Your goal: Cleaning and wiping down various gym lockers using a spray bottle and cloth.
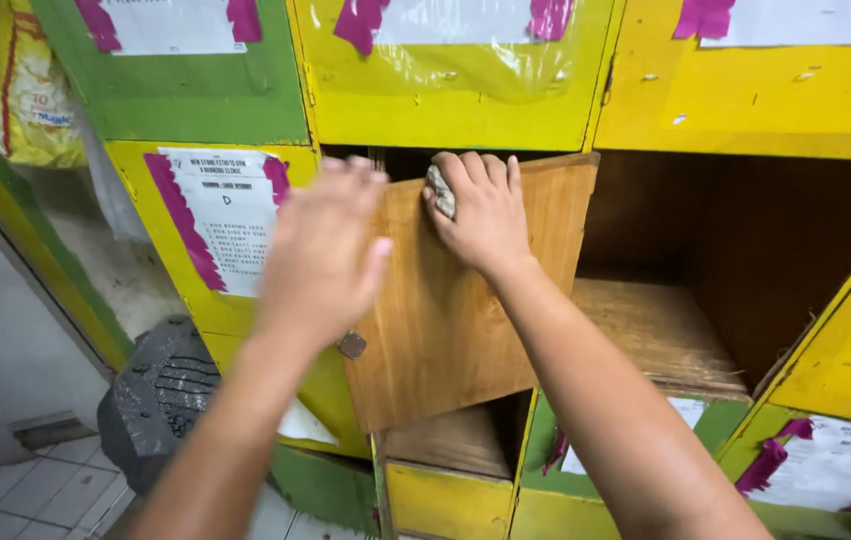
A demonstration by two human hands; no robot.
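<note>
Your right hand [480, 205] clenches a grey pad [440, 190] at the wooden door's [445, 320] top edge; left hand [325, 250] released, flat beside it.

open locker bay [745, 260] passable, wooden door [445, 320] blocking left

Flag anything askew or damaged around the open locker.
The wooden door hangs tilted across its opening, top edge slanting and lower corner dropping over the compartment below. The right hand presses a grey pad on it; the left hand is at its edge. Neighbouring yellow doors look chipped.
</note>
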